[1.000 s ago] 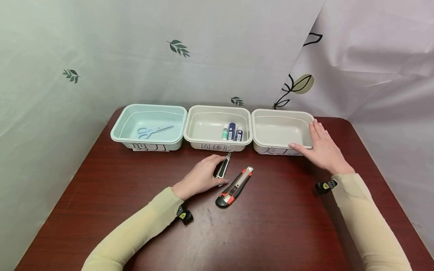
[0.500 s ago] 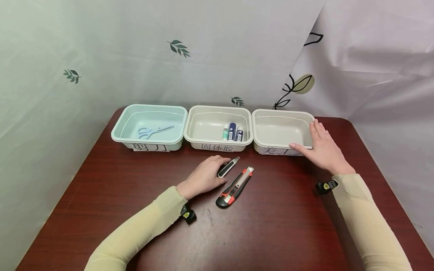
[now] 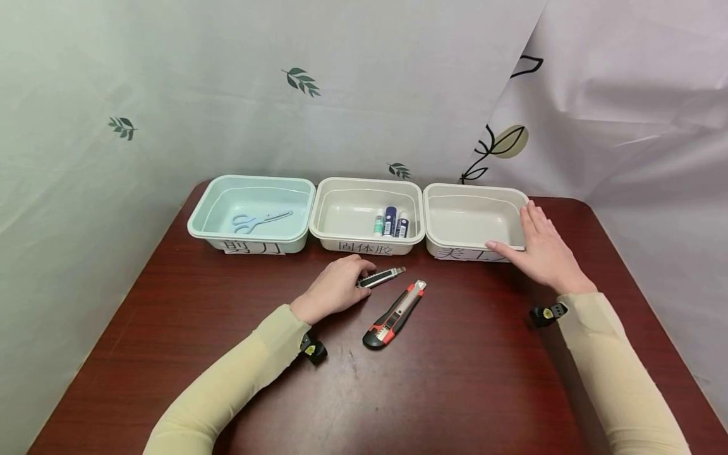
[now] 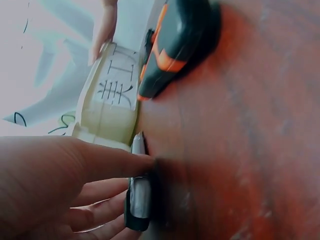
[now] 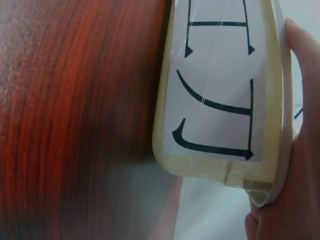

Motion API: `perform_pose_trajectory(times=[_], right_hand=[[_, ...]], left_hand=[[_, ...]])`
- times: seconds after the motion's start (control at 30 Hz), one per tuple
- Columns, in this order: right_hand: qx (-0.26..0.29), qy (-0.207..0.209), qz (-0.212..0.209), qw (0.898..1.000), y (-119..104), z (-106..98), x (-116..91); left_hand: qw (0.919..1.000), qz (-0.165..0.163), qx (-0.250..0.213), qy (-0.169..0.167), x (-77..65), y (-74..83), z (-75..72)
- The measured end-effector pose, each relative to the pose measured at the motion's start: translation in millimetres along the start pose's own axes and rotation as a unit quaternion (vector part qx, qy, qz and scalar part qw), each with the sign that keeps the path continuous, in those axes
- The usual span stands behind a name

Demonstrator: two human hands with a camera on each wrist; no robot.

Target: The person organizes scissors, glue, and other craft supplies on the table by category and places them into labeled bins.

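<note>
My left hand point(image 3: 332, 289) pinches a slim black and silver utility knife point(image 3: 383, 276) low over the table. In the left wrist view the thumb point(image 4: 117, 159) lies across this knife, with the other fingers on its far side. Its tip points right in the head view. Just in front lies a larger black and red utility knife point(image 3: 394, 316). My right hand point(image 3: 546, 253) rests with straight fingers on the right corner of a beige bin point(image 3: 438, 237), its thumb over the front rim. That bin bears a handwritten paper label point(image 5: 215, 100).
Left of that bin, a second beige bin point(image 3: 321, 230) contains several glue sticks point(image 3: 389, 221). A pale blue bin point(image 3: 196, 224) with blue scissors point(image 3: 261, 220) completes the row. A patterned curtain point(image 3: 370, 95) hangs behind the dark red table point(image 3: 455, 392).
The slim utility knife has turned from pointing toward the bins to pointing right, with my left hand turning along. My right hand and the bins keep their places.
</note>
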State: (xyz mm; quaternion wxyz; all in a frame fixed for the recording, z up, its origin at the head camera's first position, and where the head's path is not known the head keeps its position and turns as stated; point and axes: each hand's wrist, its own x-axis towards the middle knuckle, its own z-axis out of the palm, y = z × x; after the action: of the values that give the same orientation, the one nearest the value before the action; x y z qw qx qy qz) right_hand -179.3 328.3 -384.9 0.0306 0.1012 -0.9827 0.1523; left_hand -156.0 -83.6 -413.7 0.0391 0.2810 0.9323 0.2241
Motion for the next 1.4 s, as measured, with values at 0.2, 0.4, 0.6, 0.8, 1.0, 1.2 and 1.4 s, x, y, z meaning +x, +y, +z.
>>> perform_pose_trajectory(times=[0.2, 0.4, 0.6, 0.8, 1.0, 1.2, 1.4], right_hand=[[-0.002, 0.0, 0.001, 1.0, 0, 0, 0], [-0.001, 0.0, 0.001, 1.0, 1, 1, 0], [-0.001, 0.004, -0.001, 1.0, 1, 1, 0], [-0.001, 0.005, -0.001, 1.0, 2, 2, 0], [-0.001, 0.005, -0.002, 1.0, 2, 2, 0], [0.0, 0.005, -0.003, 1.0, 2, 1, 0], [0.002, 0.004, -0.003, 1.0, 2, 1, 0]], left_hand=[[0.9996, -0.013, -0.019, -0.015, 6.4, -6.2, -2.2], [0.9989, -0.018, -0.041, -0.014, 10.0, -10.9, -3.9], [0.998, -0.024, -0.056, -0.016, 13.0, -13.0, -5.5], [0.998, -0.032, -0.051, -0.02, 13.8, -12.1, -5.8], [0.9979, -0.035, -0.052, -0.017, 11.8, -11.6, -5.0], [0.9982, -0.026, -0.053, -0.004, 9.2, -13.5, -2.9], [0.9981, -0.021, -0.058, 0.003, 5.4, -12.4, -4.1]])
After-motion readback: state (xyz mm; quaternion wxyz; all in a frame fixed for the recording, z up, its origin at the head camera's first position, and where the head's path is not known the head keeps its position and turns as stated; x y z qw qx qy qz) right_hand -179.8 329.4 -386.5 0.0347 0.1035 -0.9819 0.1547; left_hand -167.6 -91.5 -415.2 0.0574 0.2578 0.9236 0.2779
